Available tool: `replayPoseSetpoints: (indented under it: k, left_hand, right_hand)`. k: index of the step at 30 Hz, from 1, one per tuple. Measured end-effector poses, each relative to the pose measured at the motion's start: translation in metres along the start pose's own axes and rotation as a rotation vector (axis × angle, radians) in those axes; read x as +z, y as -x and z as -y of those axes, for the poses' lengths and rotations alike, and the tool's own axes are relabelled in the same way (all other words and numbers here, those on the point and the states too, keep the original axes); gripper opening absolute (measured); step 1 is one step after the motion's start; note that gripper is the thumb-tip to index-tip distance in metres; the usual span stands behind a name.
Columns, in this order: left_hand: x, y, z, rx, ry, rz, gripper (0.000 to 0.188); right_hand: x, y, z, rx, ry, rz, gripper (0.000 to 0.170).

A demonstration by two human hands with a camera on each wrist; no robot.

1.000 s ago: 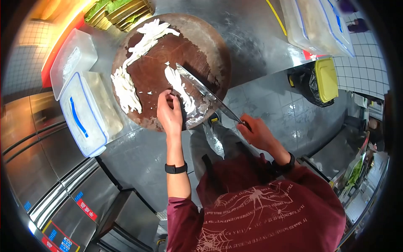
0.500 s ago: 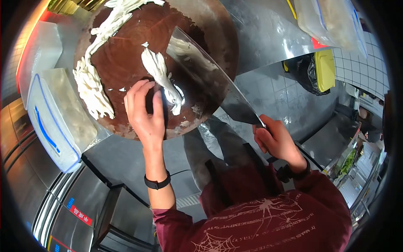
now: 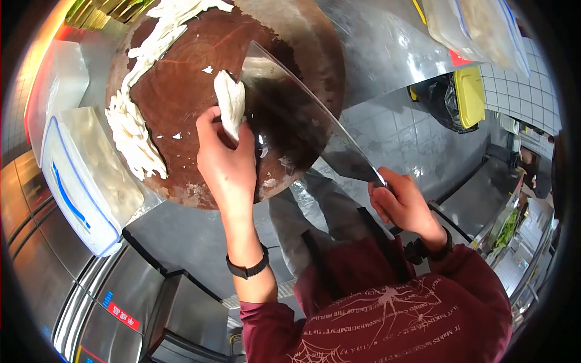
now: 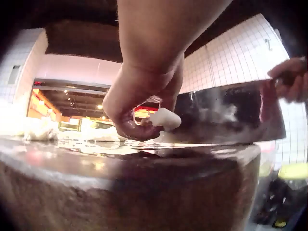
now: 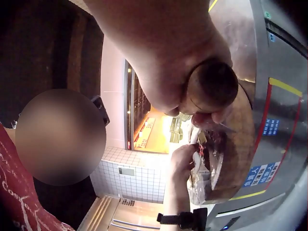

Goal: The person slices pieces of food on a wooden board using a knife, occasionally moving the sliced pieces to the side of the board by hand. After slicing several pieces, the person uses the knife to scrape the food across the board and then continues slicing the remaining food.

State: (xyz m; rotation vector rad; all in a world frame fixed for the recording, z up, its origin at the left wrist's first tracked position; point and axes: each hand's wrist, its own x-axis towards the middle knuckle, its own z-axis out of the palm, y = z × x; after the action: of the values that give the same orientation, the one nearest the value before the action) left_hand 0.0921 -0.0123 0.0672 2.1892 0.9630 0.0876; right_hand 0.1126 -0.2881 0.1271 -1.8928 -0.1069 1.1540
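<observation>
On the round wooden chopping block (image 3: 181,91), my left hand (image 3: 227,172) grips a small bundle of white strips (image 3: 230,97) between thumb and fingers. One pale end (image 4: 166,119) pokes out of the grip in the left wrist view, close over the block. My right hand (image 3: 400,202) holds a cleaver (image 3: 296,115) by its handle, its broad blade just right of the bundle, edge down toward the block. The round handle end (image 5: 212,85) shows in the right wrist view. More white strips (image 3: 132,136) lie in a curved row along the block's left side.
Plastic boxes with a blue-edged lid (image 3: 78,187) stand left of the block. Another clear box (image 3: 472,30) sits at the upper right of the steel counter (image 3: 387,48). Below that counter is a bin with a yellow lid (image 3: 469,97). Small white scraps (image 3: 177,136) dot the block.
The left hand has moved in from beside the bundle and taken hold of it, gathering it up. The cleaver has turned from edge-on to show its broad face.
</observation>
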Motion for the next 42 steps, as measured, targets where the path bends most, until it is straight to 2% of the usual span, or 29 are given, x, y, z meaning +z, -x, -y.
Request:
replayPoseSetpoints:
  k: [3,4,6,7,8,9,10,12,14,16,18,20,22,24,26,28,30,31,32,34,35,37,40,42]
  left_hand:
    - [0.006,0.006,0.011,-0.121,0.755,0.175,0.027]
    - [0.011,0.008,0.013,-0.120,0.753,0.182,0.027]
    - [0.020,0.012,0.010,-0.210,0.990,0.163,0.030]
    - [0.023,0.014,0.008,-0.210,0.956,0.129,0.031]
    - [0.026,0.014,0.008,-0.209,0.958,0.130,0.031]
    - [0.031,0.014,0.008,-0.166,0.932,0.036,0.030]
    - [0.032,0.014,0.008,-0.124,0.905,-0.057,0.029]
    - [0.028,0.011,0.010,-0.114,0.803,-0.062,0.029]
    - [0.025,0.007,0.015,0.093,0.315,-0.158,0.030]
    - [0.023,0.006,0.017,0.087,0.343,-0.203,0.028]
    - [0.021,0.005,0.024,0.049,0.418,-0.259,0.020]
    - [0.013,0.008,0.026,0.036,0.369,-0.262,0.017]
    - [0.008,0.007,0.032,0.189,0.388,-0.371,0.017]
    - [0.002,0.007,0.035,0.212,0.377,-0.371,0.019]
    - [-0.007,0.006,0.038,0.430,0.054,-0.284,0.023]
    - [-0.013,0.003,0.048,0.441,0.028,-0.214,0.028]
    - [-0.022,-0.003,0.054,0.552,0.008,-0.058,0.032]
    - [-0.028,-0.005,0.057,0.574,-0.032,-0.004,0.040]
    - [-0.032,-0.007,0.060,0.571,-0.034,-0.002,0.040]
    - [-0.040,-0.011,0.063,0.573,-0.035,0.151,0.053]
    - [-0.043,-0.012,0.064,0.573,-0.036,0.153,0.053]
    - [-0.048,-0.014,0.064,0.611,-0.116,0.255,0.067]
    - [-0.049,-0.015,0.063,0.616,-0.179,0.294,0.072]
    - [-0.048,-0.015,0.065,0.637,-0.190,0.282,0.071]
  right_hand:
    - [0.002,0.001,0.003,0.039,0.009,0.003,0.018]
    - [0.004,0.002,0.004,0.042,0.004,-0.002,0.018]
    - [0.008,0.005,0.006,0.034,-0.002,0.030,0.018]
    - [0.011,0.005,0.007,0.034,-0.002,0.028,0.018]
    - [0.016,0.004,0.007,-0.057,0.065,0.011,0.019]
    - [0.018,0.004,0.008,-0.147,0.133,-0.006,0.019]
    - [0.020,0.004,0.009,-0.145,0.137,-0.007,0.019]
    - [0.022,0.001,0.012,-0.102,0.132,0.010,0.021]
    - [0.023,-0.001,0.015,-0.066,0.146,0.026,0.021]
    - [0.025,-0.003,0.018,-0.030,0.157,0.043,0.021]
    - [0.027,-0.004,0.021,-0.088,0.188,0.062,0.021]
    - [0.030,-0.005,0.026,-0.105,0.185,0.073,0.021]
    - [0.032,-0.005,0.027,-0.117,0.181,0.085,0.022]
    - [0.034,-0.006,0.027,-0.112,0.160,0.116,0.021]
    - [0.033,-0.005,0.029,-0.092,0.152,0.121,0.020]
    - [0.032,-0.003,0.027,-0.068,0.140,0.126,0.019]
    - [0.029,-0.002,0.020,-0.080,0.155,0.084,0.018]
    - [0.027,-0.002,0.022,-0.078,0.154,0.086,0.018]
    - [0.025,-0.002,0.025,-0.056,0.109,0.078,0.018]
    - [0.023,-0.003,0.024,-0.033,0.061,0.071,0.019]
    - [0.022,-0.004,0.020,-0.058,0.047,0.060,0.019]
    - [0.022,-0.003,0.018,-0.079,0.030,0.042,0.020]
    - [0.027,-0.006,0.024,-0.018,-0.026,0.040,0.020]
    - [0.037,-0.012,0.026,-0.088,-0.133,0.022,0.019]
